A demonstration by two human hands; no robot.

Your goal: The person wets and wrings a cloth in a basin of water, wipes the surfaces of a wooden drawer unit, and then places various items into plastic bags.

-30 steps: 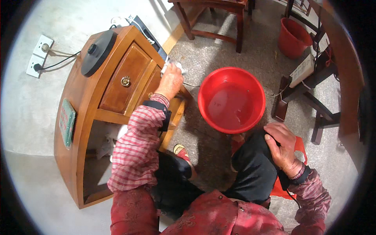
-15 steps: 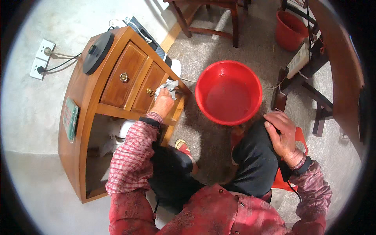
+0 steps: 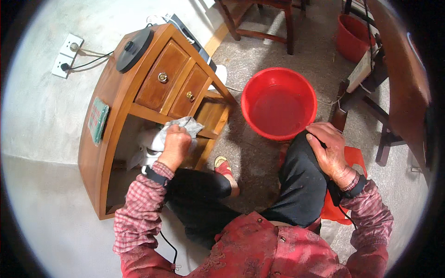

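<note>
- Closest to my camera, a red jacket (image 3: 250, 245) is filling the bottom edge, and dark trousers (image 3: 301, 185) are covering two spread legs.
- I am seeing the right hand (image 3: 330, 150) resting on the right knee, fingers draping over it and thumb standing apart.
- The left hand (image 3: 176, 144), well apart from the right, is clamping its fingers on a crumpled grey-white cloth (image 3: 189, 126).
- That cloth is hanging before a wooden cabinet (image 3: 121, 92), near its two drawers (image 3: 194, 88) and open compartment; I am not managing to tell whether it is touching the wood.
- A round dark lid (image 3: 134, 51) with a knob is lying on the cabinet top.
- Beyond the knees, a red basin (image 3: 278, 76) is standing on the floor (image 3: 252, 58), holding liquid.
- Farthest away, wooden chair legs (image 3: 289, 34) and a red bucket (image 3: 353, 39) are standing.
</note>
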